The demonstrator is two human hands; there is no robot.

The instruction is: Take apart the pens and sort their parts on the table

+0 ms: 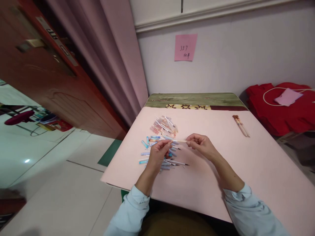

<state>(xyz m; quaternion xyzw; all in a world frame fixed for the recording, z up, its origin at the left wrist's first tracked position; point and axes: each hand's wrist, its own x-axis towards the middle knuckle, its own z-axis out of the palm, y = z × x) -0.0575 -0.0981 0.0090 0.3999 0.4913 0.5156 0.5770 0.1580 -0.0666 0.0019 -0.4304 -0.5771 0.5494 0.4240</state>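
Between my hands is a slim pale pen part, held level above the table. Its left end is pinched in the fingertips of my left hand. The fingers of my right hand are closed on its right end. Under and behind my left hand lie blue pen caps and barrels, mixed with white refills that have dark tips. Farther back sits a pile of clear and pinkish pen parts. My left hand hides some of the blue pieces.
Two whole pens with brown toppers lie at the right of the pale pink tabletop. A pink note is stuck on the wall. Red cloth is beyond the right edge; a wooden door and curtain stand left.
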